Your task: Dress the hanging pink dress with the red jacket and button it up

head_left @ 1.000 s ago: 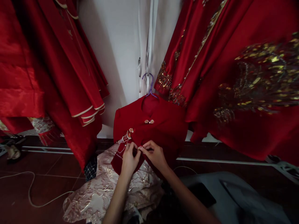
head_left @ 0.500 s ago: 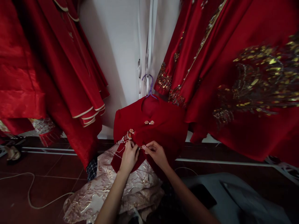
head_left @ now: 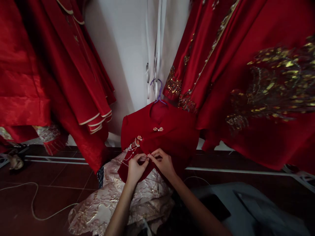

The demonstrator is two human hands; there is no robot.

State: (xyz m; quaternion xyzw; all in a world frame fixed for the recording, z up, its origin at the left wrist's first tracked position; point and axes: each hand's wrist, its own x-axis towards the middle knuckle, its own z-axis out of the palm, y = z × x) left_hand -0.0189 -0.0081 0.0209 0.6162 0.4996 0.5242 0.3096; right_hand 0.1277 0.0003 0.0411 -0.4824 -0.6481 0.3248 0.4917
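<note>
A sleeveless red vest (head_left: 172,131) hangs in front of me on a purple hanger (head_left: 159,90). At its upper front sits a beaded clasp (head_left: 157,129). Lower left on the vest is a beaded ornament (head_left: 136,141) with dangling strands. My left hand (head_left: 136,167) and my right hand (head_left: 162,162) meet at the lower front, fingertips pinched on a small beaded clasp (head_left: 148,155), mostly covered by the fingers. Below the vest spreads a pale pink and gold brocade cloth (head_left: 98,203).
Red garments (head_left: 73,65) hang on the left, and red garments with gold sequins (head_left: 273,78) on the right. A white cable (head_left: 36,216) lies on the tiled floor. At lower right a dark phone-like object (head_left: 215,206) rests on a grey surface (head_left: 241,196).
My left hand has turned and moved slightly right, so its fingertips now touch those of my right hand at the clasp. The clasp is more covered than before.
</note>
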